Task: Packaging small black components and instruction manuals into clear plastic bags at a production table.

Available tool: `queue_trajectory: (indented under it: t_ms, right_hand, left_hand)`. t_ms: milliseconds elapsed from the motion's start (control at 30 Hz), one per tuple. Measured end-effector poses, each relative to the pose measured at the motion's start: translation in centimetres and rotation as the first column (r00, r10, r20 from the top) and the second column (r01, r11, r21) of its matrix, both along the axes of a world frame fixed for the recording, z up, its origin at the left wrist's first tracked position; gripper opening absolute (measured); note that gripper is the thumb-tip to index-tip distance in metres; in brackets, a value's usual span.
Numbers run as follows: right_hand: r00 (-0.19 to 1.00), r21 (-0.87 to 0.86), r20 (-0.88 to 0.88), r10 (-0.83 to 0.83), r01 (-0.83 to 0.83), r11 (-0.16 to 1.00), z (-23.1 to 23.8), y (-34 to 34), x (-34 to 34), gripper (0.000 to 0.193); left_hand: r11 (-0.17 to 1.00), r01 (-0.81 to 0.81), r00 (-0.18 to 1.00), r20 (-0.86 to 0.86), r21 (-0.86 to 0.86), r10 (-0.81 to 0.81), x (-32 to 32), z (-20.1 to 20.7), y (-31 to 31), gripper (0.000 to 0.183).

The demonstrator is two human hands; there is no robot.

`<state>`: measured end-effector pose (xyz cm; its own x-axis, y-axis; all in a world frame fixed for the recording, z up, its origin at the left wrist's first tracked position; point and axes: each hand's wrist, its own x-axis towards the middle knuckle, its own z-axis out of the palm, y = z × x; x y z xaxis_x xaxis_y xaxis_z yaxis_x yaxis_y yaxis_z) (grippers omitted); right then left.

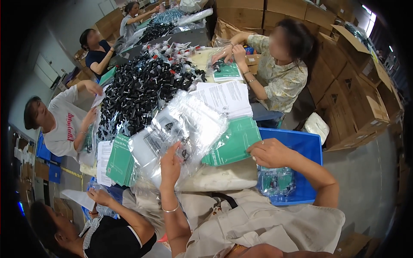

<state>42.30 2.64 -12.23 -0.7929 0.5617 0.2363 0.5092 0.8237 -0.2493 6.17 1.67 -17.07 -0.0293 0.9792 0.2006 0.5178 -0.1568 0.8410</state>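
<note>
My left hand [171, 168] is closed at the edge of a clear plastic bag [186, 165], its index finger stretched along the film. Small dark items show through the plastic beside the fingertips, too blurred to name. Under and beyond it lies a slanting stack of clear bags [202, 116] with dark printed marks. My right hand [269, 153] pinches the right edge of a green booklet [230, 142], on top of a fanned pile right of the bags. White printed sheets [228, 96] lie just beyond that pile.
A blue bin [312, 144] with filled bags [277, 180] stands at my right. Another green booklet pile [119, 161] lies left. A large heap of black parts [142, 86] covers the table's middle. Co-workers sit around; one person [103, 232] is close left. Cardboard boxes [350, 103] stand right.
</note>
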Motion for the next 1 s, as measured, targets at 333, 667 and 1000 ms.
queue_trajectory:
  t_ms: [333, 667, 1000]
  right_hand:
    - [0.982, 0.103, -0.155, 0.111, -0.096, 0.99, 0.5, 0.1, 0.7, 0.016]
    - [0.8, 0.26, -0.498, -0.334, 0.506, 0.823, 9.1, 10.4, 2.9, 0.025]
    - [0.982, 0.081, 0.187, 0.019, -0.035, 0.996, 0.3, 17.6, -1.8, 0.022]
  left_hand:
    - [0.998, -0.04, 0.998, 0.042, 0.05, 0.038, 0.0, -1.4, 0.8, 0.053]
    - [0.996, -0.068, 0.981, 0.184, 0.064, 0.056, 0.5, -2.1, 0.9, 0.052]
    - [0.988, -0.078, 0.962, 0.271, 0.136, 0.038, 0.4, -3.6, 0.6, 0.052]
